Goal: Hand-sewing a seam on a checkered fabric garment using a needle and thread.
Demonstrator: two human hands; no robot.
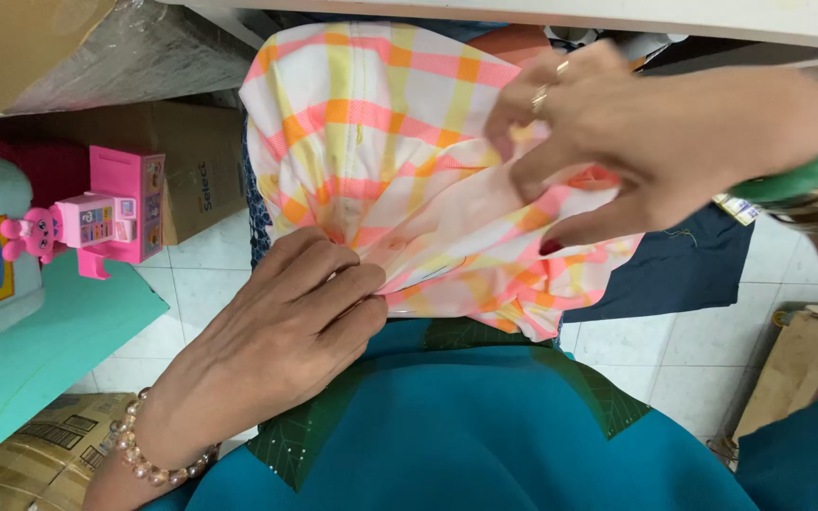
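Observation:
A checked cloth [371,123] in pink, orange, yellow and white hangs from under a white table edge down onto my lap. My left hand [286,322], with a pearl bracelet at the wrist, pinches a gathered fold of the cloth at its lower left. My right hand [617,132], wearing rings and a green bangle, grips the bunched cloth at the upper right with fingers curled into the folds. Below the cloth lies my teal and dark green clothing [466,426].
A pink toy cash register [111,213] stands on a teal surface [40,350] at the left. Cardboard boxes [191,161] sit behind it and on the white tiled floor [191,293]. Dark blue fabric [684,270] hangs at the right, near a wooden piece [788,369].

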